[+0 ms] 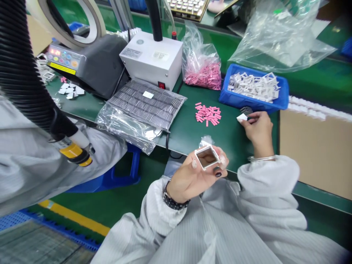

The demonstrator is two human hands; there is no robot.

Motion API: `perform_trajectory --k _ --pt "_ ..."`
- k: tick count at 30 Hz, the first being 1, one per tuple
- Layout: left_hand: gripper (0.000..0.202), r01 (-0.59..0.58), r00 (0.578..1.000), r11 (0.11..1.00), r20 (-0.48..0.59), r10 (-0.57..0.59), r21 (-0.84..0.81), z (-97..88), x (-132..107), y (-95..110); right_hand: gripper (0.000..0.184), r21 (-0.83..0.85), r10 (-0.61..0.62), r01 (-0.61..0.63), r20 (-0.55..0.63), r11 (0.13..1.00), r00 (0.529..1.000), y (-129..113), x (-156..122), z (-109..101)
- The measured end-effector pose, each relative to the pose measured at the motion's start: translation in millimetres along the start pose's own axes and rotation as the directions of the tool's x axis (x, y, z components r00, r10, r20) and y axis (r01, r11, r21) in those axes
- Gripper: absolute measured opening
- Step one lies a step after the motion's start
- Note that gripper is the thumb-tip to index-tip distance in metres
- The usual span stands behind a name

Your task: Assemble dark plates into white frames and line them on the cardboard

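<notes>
My left hand [189,176] grips a small white square frame [203,168], palm up, over the table's front edge. A brownish glossy panel [206,157] fills the frame's inside. Further right, my right hand [258,130] pinches a small white square piece [242,117] between thumb and fingers. Just behind those fingertips lie some thin grey pieces [246,110], partly hidden. The blue bin [247,104] beyond is heaped with white frames [253,87]. A loose pile of pink strips [208,114] lies on the green tabletop between my hands.
A clear bag of pink strips [203,73] stands beside a white box-shaped machine [154,55]. Plastic-wrapped rows of dark pieces [145,104] lie to the left, near a tape dispenser [99,62]. A black hose [24,66] hangs in front of another person's sleeve. Cardboard [316,146] lies at right.
</notes>
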State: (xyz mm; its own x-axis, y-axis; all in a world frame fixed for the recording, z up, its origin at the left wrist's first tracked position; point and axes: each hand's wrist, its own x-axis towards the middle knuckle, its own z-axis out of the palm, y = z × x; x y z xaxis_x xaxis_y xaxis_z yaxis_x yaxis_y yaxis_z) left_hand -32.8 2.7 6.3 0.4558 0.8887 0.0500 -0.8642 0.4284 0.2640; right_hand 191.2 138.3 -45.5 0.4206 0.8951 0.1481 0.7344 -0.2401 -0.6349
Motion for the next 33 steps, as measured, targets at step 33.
perform_trajectory --k 33 --pt "0.04 0.05 0.97 0.972 -0.241 0.007 0.228 -8.1 -7.8 -3.8 0.023 0.338 -0.858 0.792 0.121 0.509 0.499 -80.0 -109.9 -82.8"
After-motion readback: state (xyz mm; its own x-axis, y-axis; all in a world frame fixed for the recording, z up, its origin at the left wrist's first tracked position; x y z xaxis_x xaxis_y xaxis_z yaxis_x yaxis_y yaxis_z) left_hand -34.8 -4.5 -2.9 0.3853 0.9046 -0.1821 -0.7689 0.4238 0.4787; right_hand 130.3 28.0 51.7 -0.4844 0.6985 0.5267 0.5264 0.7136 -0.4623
